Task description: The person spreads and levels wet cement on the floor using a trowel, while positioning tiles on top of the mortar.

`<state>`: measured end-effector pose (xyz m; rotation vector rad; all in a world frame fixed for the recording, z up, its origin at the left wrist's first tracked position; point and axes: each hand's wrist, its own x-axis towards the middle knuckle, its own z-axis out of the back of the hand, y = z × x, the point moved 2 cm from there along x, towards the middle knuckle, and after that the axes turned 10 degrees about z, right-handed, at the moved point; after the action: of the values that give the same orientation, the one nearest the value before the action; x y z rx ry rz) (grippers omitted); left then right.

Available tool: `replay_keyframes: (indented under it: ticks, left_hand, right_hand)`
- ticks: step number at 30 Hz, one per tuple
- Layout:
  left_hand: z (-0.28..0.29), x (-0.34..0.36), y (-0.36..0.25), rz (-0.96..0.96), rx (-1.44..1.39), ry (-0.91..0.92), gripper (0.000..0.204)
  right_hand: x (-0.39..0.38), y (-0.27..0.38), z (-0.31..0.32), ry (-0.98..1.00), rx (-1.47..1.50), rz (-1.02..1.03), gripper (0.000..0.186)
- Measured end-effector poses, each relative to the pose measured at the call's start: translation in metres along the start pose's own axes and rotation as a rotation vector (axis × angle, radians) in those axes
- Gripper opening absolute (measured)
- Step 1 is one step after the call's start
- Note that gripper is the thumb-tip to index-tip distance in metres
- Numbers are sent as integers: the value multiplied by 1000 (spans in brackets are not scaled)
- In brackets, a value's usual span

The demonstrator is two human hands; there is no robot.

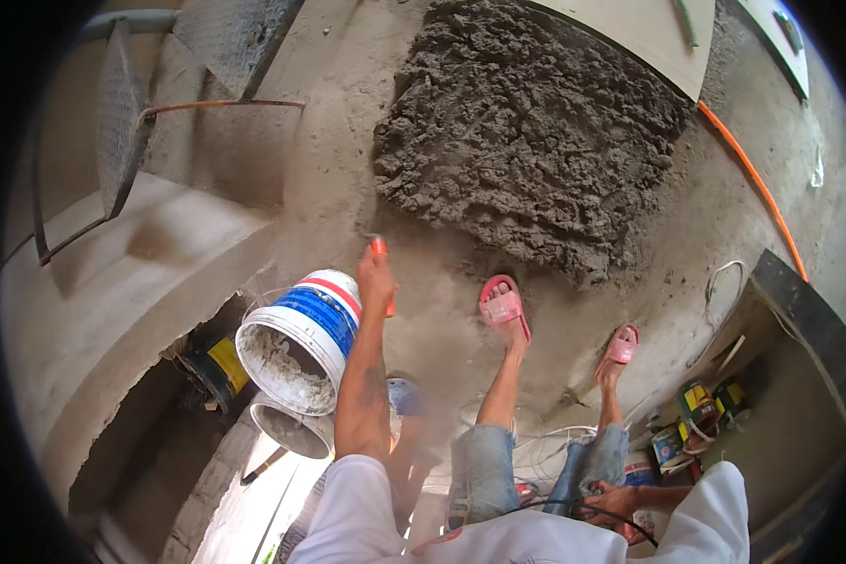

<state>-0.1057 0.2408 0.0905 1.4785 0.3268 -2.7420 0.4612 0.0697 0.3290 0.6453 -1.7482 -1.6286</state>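
My left hand [376, 279], stretched forward over the floor, is closed around an orange-handled tool [380, 246]. Most of the tool is hidden in the fist, so I cannot tell its kind. Just left of that forearm is a white bucket [320, 315] with blue and red bands, its inside caked with pale residue. My right hand [609, 503] is low beside my knee, fingers curled. A black cable [559, 503] crosses close to it, and I cannot make out what the fingers hold. Ahead of my feet spreads a thick bed of wet grey mortar [526, 141].
A second bucket [291, 428] stands below the first. Pale boards [653, 38] lie beyond the mortar, with an orange hose [757, 174] to the right. Metal frames [127, 122] stand far left. Containers [696, 409] sit at lower right. Another foot in a blue-grey shoe [404, 397] shows beside my left arm.
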Motion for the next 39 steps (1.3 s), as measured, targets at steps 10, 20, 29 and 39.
replay_keyframes:
  ticks: [10,20,29,39]
  left_hand:
    - [-34,-25,57,-83,67,89,42]
    - [-70,-72,-13,-557,386,26,34]
    - [-119,-32,-144,-667,653,-111,31]
    - [-95,-97,43,-433,593,2,43]
  right_hand:
    - [-2,3,-5,-93,-48,31,85]
    - [-9,2,-8,-164,-63,23,84]
    - [-6,8,2,-177,-22,23,83]
    - [-14,13,-31,-149,-71,-20,89]
